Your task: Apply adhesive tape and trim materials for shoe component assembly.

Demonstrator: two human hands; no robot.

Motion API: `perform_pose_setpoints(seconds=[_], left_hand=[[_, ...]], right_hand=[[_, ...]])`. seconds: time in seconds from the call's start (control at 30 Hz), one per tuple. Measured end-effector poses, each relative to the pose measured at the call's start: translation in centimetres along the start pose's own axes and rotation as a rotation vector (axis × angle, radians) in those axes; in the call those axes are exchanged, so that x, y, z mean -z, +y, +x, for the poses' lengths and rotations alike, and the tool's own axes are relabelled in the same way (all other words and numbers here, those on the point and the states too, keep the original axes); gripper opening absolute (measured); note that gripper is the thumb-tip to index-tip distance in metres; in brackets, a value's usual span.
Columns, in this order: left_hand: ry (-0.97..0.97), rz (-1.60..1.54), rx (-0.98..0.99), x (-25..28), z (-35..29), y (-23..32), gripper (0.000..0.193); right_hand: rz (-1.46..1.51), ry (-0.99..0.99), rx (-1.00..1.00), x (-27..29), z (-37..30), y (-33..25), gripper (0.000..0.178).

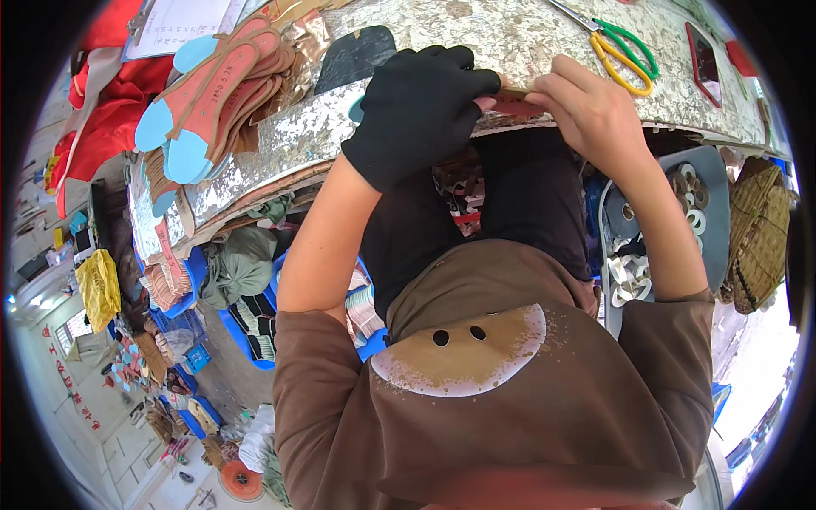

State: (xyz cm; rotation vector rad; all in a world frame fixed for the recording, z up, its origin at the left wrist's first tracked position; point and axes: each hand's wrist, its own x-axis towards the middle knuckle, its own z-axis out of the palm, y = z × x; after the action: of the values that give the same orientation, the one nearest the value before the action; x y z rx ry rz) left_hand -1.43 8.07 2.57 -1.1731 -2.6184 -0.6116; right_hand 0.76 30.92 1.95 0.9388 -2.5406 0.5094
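Observation:
My left hand (421, 110), in a black glove with thumb and a fingertip bare, is closed at the front edge of the worktable (501, 25). My bare right hand (591, 106) pinches the other end of the same piece, a reddish-brown shoe insole (514, 104). Most of the insole is hidden by the glove; a light blue tip shows left of it. A black flat piece (357, 58) with a rounded edge lies just beyond the left hand. Left of that is a pile of insoles (223, 93), reddish-brown with light blue ends.
Scissors (625, 58) with green and yellow handles lie at the far right, beside a red-edged phone (703, 64). Papers (183, 25) lie at the far left. A grey bin (710, 183) with tape rolls stands below right. Blue crates (246, 336) with stacked pieces are below left.

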Motion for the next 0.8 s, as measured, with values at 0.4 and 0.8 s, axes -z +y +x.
perform_pose_setpoints(seconds=[0.4,0.8], left_hand=[[-0.271,0.019,-0.019,2.3,-0.6,3.2,0.024],[0.035,-0.539,0.565,4.8,-10.3,5.1,0.023]], right_hand=[[0.796,-0.135,-0.454,1.2,-2.1,0.7,0.037],[1.546,0.104,-0.512,-2.2,-2.5,-4.8,0.012]])
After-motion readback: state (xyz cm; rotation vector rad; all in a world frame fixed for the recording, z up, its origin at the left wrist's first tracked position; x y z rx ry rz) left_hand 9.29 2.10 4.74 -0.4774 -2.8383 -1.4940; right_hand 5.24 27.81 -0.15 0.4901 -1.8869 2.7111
